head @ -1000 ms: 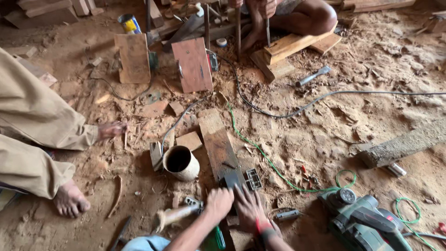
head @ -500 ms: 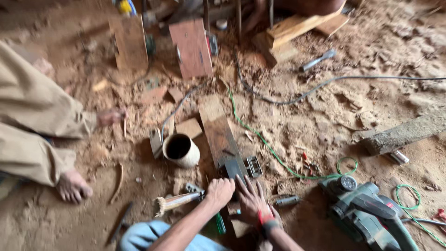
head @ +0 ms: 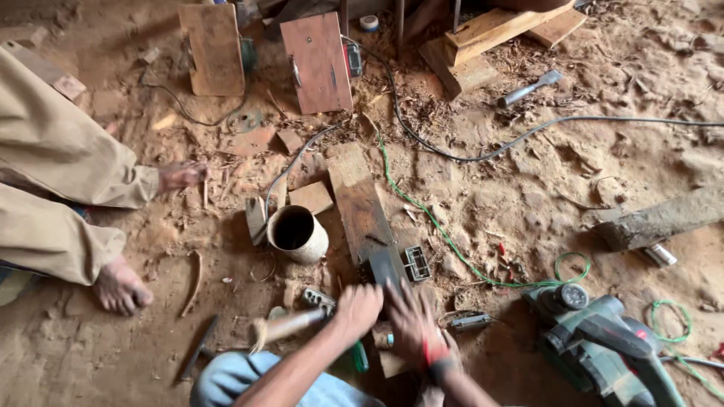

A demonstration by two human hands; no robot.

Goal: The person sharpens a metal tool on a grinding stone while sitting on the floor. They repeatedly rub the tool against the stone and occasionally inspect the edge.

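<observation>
While we crouch over the sawdust floor [head: 528,188], our left hand [head: 359,307] is curled shut at the near end of the plank [head: 360,203]; what it grips we cannot tell. Our right hand [head: 411,320], blurred, lies fingers spread on the same end, beside a dark metal block [head: 385,265] on the plank. We see a small grid-like metal piece [head: 416,263] just right of the block. A tin can [head: 297,234] stands left of the plank, open. A wooden handle [head: 286,326] lies by our left wrist. A green power planer [head: 603,343] sits well right, with a green cord [head: 437,226] near it. Another person's bare foot [head: 121,286] rests at left.
</observation>
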